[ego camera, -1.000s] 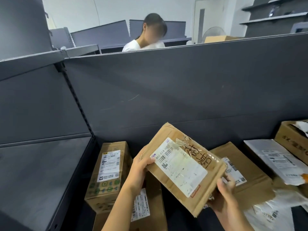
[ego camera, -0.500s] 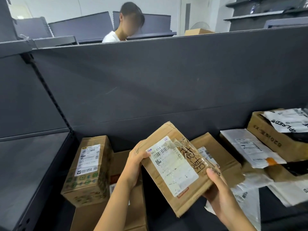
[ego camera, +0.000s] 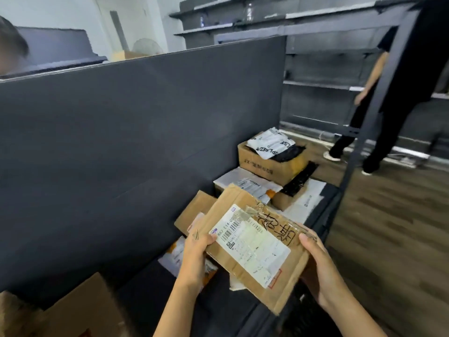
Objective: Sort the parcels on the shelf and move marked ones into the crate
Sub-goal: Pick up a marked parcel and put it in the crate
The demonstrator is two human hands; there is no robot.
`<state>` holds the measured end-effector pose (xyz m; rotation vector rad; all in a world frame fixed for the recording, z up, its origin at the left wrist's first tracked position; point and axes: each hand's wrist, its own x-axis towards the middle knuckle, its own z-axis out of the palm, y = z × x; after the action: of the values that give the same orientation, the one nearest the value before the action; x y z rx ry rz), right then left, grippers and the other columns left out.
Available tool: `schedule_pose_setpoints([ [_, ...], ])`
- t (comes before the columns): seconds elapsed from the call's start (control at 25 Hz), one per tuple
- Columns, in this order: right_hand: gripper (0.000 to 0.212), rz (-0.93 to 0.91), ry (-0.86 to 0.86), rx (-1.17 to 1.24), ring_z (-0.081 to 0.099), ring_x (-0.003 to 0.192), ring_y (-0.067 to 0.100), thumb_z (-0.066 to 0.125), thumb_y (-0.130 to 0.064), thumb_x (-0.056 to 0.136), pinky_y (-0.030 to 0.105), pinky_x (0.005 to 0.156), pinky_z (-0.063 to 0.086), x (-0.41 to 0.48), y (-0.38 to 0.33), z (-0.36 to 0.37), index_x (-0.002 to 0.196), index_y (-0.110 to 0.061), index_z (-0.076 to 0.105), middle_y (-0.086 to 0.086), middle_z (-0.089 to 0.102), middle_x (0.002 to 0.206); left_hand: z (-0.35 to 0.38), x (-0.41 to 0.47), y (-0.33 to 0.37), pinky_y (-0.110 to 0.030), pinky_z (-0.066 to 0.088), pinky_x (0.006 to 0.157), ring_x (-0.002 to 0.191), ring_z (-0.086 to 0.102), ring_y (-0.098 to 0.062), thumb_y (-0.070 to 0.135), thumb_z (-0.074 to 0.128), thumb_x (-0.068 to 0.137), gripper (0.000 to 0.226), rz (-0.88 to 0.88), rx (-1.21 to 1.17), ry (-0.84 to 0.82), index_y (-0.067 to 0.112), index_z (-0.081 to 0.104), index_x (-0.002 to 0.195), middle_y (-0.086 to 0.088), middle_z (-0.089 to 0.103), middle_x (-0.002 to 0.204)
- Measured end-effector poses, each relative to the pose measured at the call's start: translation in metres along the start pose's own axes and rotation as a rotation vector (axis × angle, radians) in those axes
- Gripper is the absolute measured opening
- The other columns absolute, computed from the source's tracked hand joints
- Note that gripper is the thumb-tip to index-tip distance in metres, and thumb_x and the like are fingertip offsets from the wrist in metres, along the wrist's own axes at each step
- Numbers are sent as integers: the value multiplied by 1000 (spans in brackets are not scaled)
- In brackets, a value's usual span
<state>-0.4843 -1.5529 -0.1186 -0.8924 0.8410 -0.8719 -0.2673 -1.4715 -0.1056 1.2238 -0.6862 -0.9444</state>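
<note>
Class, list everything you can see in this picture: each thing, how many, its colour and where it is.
parcel: one, brown, white label, held over the shelf.
carton: one, brown, open, shelf's far end.
white bag: one, in the carton.
black bag: one, in the carton.
mailers: at least three, white, flat on the shelf.
boxes: at least two, brown, bottom left and behind the parcel.
panel: one, dark grey, behind the shelf.
floor: brown wood, right.
people: two; one in black on the floor, one's hair top left.
left hand: grips the parcel's left edge.
right hand: grips its right edge.
</note>
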Motion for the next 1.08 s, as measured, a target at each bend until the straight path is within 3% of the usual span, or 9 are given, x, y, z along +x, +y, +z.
schedule_pose_setpoints([
  [0.12,81,-74,217,16,65,104,22,76,-62,50,41,90,49,-21,-5,-35,121,-28,55,5,68,116,41,12,-25,-31,51,58,86,64,-26,37,63,51,59,-91,-22,-102,17,64,106,-9,71,97],
  [0.2,102,-114,373,6,54,119,18,74,-73,41,42,104,39,-35,-3,-57,130,-32,47,1,58,130,70,12,-45,-35,48,63,84,62,-26,33,64,50,60,-144,-60,-150,13,64,106,-7,71,92],
  [0.32,110,-204,582,71,41,129,15,72,-74,44,36,107,33,-59,9,-87,137,-29,35,1,43,143,114,5,-75,-35,49,71,96,60,-28,33,67,46,68,-296,-132,-192,11,61,111,-12,68,105],
  [0.44,118,-199,668,137,47,128,19,77,-74,36,49,108,36,-85,28,-116,138,-35,33,-1,47,141,153,-10,-98,-38,46,78,94,61,-26,35,67,46,59,-374,-122,-253,20,63,103,-10,68,103],
  [0.6,90,-193,723,191,51,125,20,76,-55,57,52,106,38,-116,40,-155,137,-36,38,-1,50,139,204,-32,-113,-36,47,80,87,62,-20,24,66,55,40,-426,-93,-337,21,63,95,0,71,86],
  [0.68,72,-212,742,205,56,119,21,76,-47,66,50,102,43,-127,35,-181,131,-35,45,0,56,133,233,-44,-120,-34,48,76,83,64,-18,27,69,50,46,-438,-75,-412,21,64,95,3,73,81],
  [0.8,59,-215,777,241,57,116,22,57,-37,78,43,96,46,-139,21,-225,135,-31,41,1,58,130,271,-61,-138,-32,48,76,87,63,-19,24,70,62,38,-488,-56,-438,23,62,99,-2,71,91],
  [0.92,57,-161,817,257,57,115,21,54,-36,81,40,89,48,-145,14,-270,136,-30,39,1,58,129,307,-68,-163,-30,49,76,95,64,-19,19,65,78,33,-525,26,-530,28,58,109,-1,70,100],
  [1.08,30,-49,829,223,62,100,11,42,-41,92,32,75,50,-140,9,-331,120,-34,50,-3,63,119,353,-60,-204,-22,49,74,97,66,-12,15,57,90,25,-575,157,-667,27,57,113,2,70,107],
])
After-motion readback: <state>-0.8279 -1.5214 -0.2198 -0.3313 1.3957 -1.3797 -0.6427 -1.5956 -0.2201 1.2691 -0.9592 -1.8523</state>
